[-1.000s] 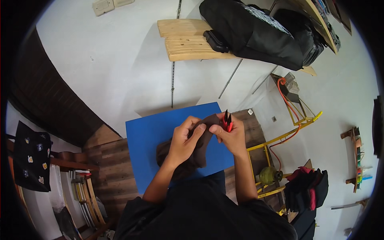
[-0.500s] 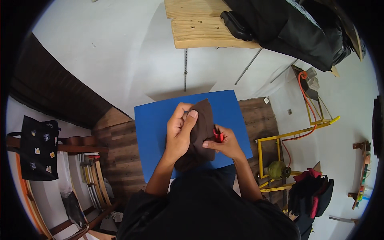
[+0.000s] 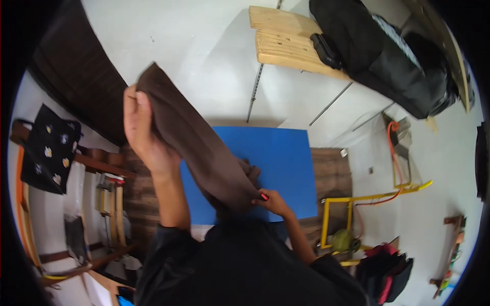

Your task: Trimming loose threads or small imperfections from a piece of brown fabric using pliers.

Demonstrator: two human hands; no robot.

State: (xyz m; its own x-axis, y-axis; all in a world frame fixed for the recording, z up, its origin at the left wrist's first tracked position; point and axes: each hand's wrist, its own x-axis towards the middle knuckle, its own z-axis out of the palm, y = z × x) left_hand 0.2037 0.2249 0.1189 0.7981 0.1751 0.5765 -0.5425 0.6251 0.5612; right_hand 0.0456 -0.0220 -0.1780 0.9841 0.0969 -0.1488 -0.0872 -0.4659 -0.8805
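Observation:
A long piece of brown cloth [image 3: 199,148] stretches slantwise from upper left down to the front of the blue table [image 3: 286,158]. My left hand [image 3: 148,137], raised to the far left, pinches its upper end between thumb and fingers. Near the table's front, my right hand [image 3: 273,203] is closed around a small red tool [image 3: 264,197], mostly covered by the fingers, so its kind is unclear. The right fingertips touch the lower edge of the cloth. Part of the cloth lies bunched on the table beside that hand.
Beyond the table, a wooden shelf [image 3: 286,48] on the white wall carries black bags [image 3: 377,61]. On the right stands a yellow metal frame [image 3: 326,219] with a red hose. A black bag [image 3: 48,148] hangs at the left above a rack with wooden pieces.
My left hand has moved up and left, drawing the folded cloth out into a long stretched strip. My right hand has shifted slightly lower, still with the red tool.

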